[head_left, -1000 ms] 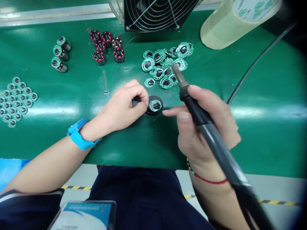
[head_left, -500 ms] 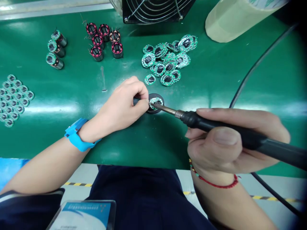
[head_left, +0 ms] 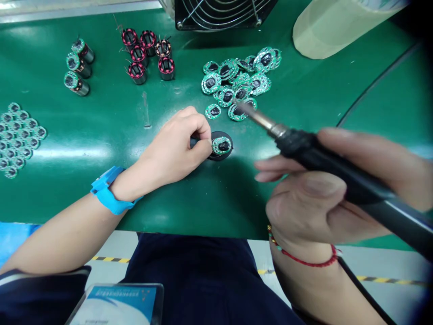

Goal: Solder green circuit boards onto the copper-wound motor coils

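My left hand is closed in a pinch at the left edge of a round black piece. A small dark part shows between its thumb and fingers, but what it is stays hidden. On the black piece lies a round green circuit board with a black centre. My right hand grips a soldering iron like a pen. The iron's tip is raised to the upper right of the board, apart from it, and slightly blurred.
Loose round circuit boards lie heaped beyond my hands. Wound motor stators stand at the back left, beside motor stators with boards on top. More boards sit in rows at far left. A fan and a tape roll stand behind.
My right hand has lifted the soldering iron off the board, its tip moving up and to the right. My left hand holds almost the same place.
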Demonstrator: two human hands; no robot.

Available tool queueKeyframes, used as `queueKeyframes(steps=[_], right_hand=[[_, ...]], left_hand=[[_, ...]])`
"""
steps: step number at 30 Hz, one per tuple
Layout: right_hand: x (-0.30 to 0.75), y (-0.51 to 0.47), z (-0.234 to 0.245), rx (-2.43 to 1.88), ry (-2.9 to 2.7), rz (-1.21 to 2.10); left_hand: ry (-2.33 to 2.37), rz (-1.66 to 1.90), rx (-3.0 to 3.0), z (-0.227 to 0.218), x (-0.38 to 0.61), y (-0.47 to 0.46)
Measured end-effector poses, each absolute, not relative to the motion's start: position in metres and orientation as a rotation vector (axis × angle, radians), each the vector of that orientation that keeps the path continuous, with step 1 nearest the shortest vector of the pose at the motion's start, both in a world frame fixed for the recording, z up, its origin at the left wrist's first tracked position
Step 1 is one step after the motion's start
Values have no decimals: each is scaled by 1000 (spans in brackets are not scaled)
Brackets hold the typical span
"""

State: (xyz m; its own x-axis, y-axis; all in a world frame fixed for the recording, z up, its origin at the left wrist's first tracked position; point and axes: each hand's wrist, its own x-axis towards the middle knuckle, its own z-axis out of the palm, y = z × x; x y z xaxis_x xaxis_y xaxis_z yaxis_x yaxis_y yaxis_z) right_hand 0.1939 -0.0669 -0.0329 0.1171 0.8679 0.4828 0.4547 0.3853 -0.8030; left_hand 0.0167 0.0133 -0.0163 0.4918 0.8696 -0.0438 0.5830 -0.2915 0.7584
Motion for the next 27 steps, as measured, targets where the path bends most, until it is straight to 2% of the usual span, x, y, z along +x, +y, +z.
queueKeyframes(steps=[3, 7, 10, 19, 27], right_hand=[[189, -58, -34, -1275, -1500, 437], [192, -47, -38, -1268, -1896, 563], [194, -42, -41, -1275, -2048, 540], [185, -38, -46, -1331, -2024, 299], [186, -45, -39, -1291, -1991, 306]], left_hand=[[1188, 506, 2000, -17, 16, 13], [1192, 511, 2004, -18, 17, 13], [1181, 515, 1997, -17, 15, 13], [1086, 318, 2056, -10, -1, 9], [1183, 549, 1927, -14, 12, 3]])
